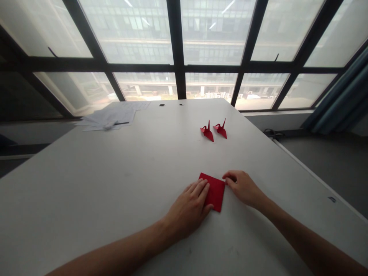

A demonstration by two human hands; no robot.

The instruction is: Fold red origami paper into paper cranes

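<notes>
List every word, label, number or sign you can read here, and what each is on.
None can be read.
Loose papers: any print is too faint to read.
Small dark mark on the table, right side: too small to read.
Red paper square: no writing shows.

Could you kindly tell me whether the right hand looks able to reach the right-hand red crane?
Probably yes: nothing visible stands between the right hand and that crane, though the hand is at the red paper's corner.
</notes>
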